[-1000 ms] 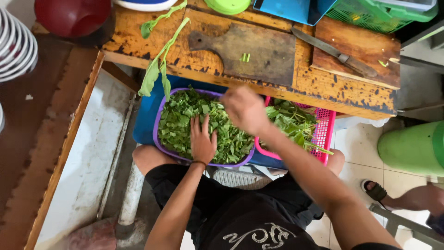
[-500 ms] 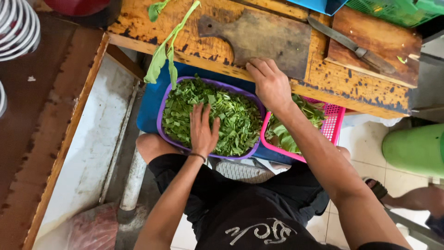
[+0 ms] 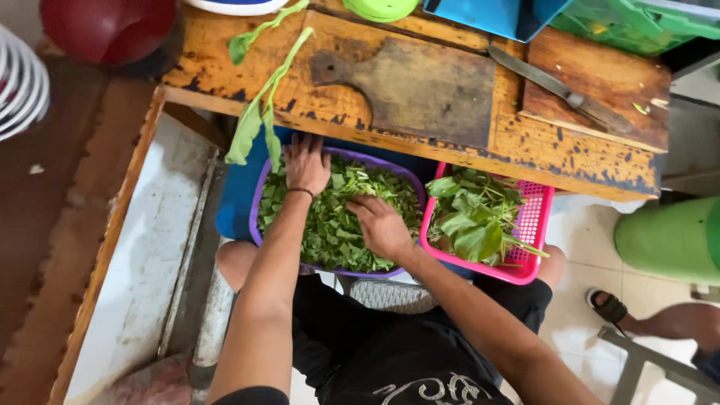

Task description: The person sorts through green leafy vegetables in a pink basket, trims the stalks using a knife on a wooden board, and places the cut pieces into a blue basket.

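Left hand: the left hand (image 3: 306,161) lies at the far rim of the purple basket (image 3: 264,196), just under the near edge of the bench (image 3: 225,71); its fingers are spread and pressed flat into the chopped greens (image 3: 337,229), gripping nothing. Half a second ago it rested lower, near the middle of the basket, so it has slid towards the bench edge.
Right hand: the right hand (image 3: 382,225) rests palm down on the chopped greens in the middle of the purple basket, fingers loosely curled into the leaves; whether they pinch any cannot be told. Half a second ago it was up at the near edge of the bench by the dark board; it has come down into the basket.
Chopped greens: they fill the purple basket, which sits on the person's lap, below the near edge of the bench.
Pink basket: the pink basket (image 3: 534,225) touches the purple one on its right side and holds whole green leaves (image 3: 472,217), unchanged.
Dark cutting board: the dark cutting board (image 3: 420,86) lies flat in the middle of the bench, bare.
Knife: the knife (image 3: 559,90) lies slanting across a brown board (image 3: 600,82) at the right end of the bench.
Long leaf stalks: the long leaf stalks (image 3: 259,112) hang over the near edge at the left of the bench, their tips just beside the left hand.
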